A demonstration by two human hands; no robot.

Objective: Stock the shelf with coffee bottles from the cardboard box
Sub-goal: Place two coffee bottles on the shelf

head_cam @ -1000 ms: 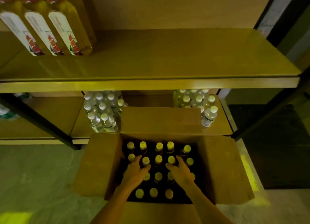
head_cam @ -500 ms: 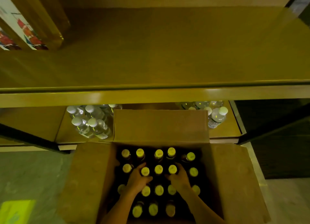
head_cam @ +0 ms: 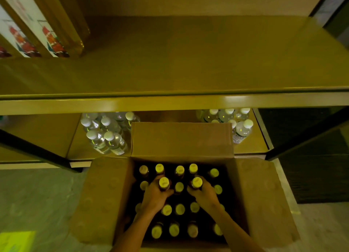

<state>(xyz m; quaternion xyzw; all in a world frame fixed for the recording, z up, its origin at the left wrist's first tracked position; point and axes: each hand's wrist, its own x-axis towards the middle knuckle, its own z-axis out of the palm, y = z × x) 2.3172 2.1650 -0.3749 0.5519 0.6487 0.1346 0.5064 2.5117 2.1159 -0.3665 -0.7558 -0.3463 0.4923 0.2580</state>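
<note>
An open cardboard box [head_cam: 105, 199] sits on the floor below me, packed with several dark coffee bottles with yellow caps. My left hand [head_cam: 154, 195] grips one coffee bottle [head_cam: 164, 183] by the neck, and it stands higher than its neighbours. My right hand [head_cam: 204, 194] grips a second coffee bottle [head_cam: 196, 182] the same way. The wooden shelf [head_cam: 188, 70] above the box has a wide bare surface.
Tall oil bottles [head_cam: 37, 29] stand at the shelf's left end. On the lower shelf, clear water bottles [head_cam: 105, 134] cluster left of the box flap [head_cam: 181, 138], and more water bottles [head_cam: 239, 125] stand to the right. Black frame posts [head_cam: 34, 149] flank the box.
Both hands have closed round a bottle each and raised them a little out of the rows. The view has shifted closer to the shelf and box.
</note>
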